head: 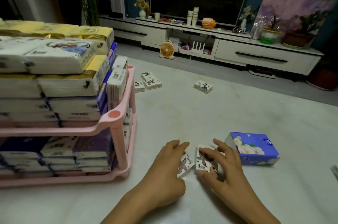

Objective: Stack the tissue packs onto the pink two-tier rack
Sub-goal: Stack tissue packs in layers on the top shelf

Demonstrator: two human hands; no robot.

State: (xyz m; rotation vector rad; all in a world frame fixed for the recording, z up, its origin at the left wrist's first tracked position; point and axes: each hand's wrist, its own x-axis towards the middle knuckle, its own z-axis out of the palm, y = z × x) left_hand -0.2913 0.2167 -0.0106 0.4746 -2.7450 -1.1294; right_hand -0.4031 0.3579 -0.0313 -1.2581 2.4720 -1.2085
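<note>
Low in the frame, the left grip [164, 167] pinches the left pocket tissue pack [187, 166] and the right grip [226, 165] clasps the right pocket tissue pack [204, 159] on the floor mat [201, 117], probably gathering both for the crowded pink rack [117, 126] at left.

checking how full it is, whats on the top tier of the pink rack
On the pink rack: tissue packs stacked several layers high, yellow-wrapped ones topmost, small packs upright along its right rim. The tier floor and inner packs are covered.
</note>
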